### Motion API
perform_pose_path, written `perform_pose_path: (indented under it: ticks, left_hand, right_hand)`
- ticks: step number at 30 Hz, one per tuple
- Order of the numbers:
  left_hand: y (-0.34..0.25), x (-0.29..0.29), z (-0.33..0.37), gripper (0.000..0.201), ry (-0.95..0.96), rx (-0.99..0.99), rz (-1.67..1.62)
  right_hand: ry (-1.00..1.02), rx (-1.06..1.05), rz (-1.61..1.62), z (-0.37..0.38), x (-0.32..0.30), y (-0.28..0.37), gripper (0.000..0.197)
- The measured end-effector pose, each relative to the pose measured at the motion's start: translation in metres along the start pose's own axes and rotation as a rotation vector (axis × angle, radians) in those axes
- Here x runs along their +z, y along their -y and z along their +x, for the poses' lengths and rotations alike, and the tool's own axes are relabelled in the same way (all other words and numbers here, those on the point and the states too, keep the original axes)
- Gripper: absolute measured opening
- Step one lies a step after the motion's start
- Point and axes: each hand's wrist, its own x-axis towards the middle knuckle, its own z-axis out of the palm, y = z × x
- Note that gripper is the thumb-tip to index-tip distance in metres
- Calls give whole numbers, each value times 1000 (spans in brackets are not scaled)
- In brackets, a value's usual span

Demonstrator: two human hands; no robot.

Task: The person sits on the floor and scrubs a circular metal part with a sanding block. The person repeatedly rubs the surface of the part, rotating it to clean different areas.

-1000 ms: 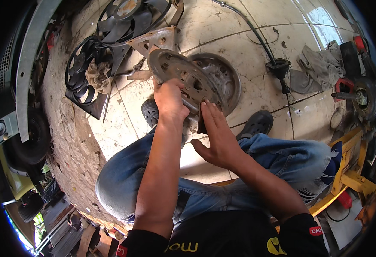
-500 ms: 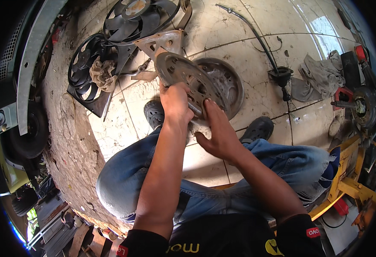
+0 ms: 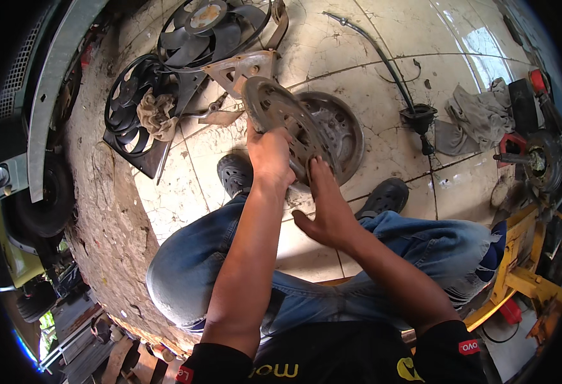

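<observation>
A round, dirty steel wheel rim (image 3: 281, 105) with holes through its face is held tilted in front of me. My left hand (image 3: 271, 155) is wrapped round its near left edge, fingers closed. My right hand (image 3: 327, 211) lies with stretched fingers against the near right edge, thumb spread away from it; the undersides of these fingers are hidden. Behind the held rim, a second round steel rim (image 3: 348, 128) lies on the tiled floor, partly covered by the first.
Black radiator fans (image 3: 213, 32) lie at the far left with a crumpled rag (image 3: 157, 115). A gear lever with a cable (image 3: 416, 115) and grey cloths (image 3: 482, 118) are on the right. A yellow metal frame (image 3: 517, 262) stands at the right, a vehicle tyre (image 3: 44, 195) at the left.
The held rim has shifted slightly to the right, and both hands have moved a little the same way. The rim on the floor stays put.
</observation>
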Motion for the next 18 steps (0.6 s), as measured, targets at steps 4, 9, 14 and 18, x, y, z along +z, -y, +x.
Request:
perform_pose_path:
  ticks: [4,9,14,18]
  left_hand:
    - [-2,4,-3,62,21,1,-52]
    - [14,1,10,57,0,-95,-171]
    - [-2,-17,9,42,202,-179,-246]
    - [-14,-34,18,63,132,-277,43]
  right_hand:
    - [-48,-80,-79,-16,1,4,97]
    - [-207,-81,-52,20,-2,-17,47]
    - [-118,-96,-143,16,-19,-32,45]
    - [-91,-73,-184,15,-34,-33,48]
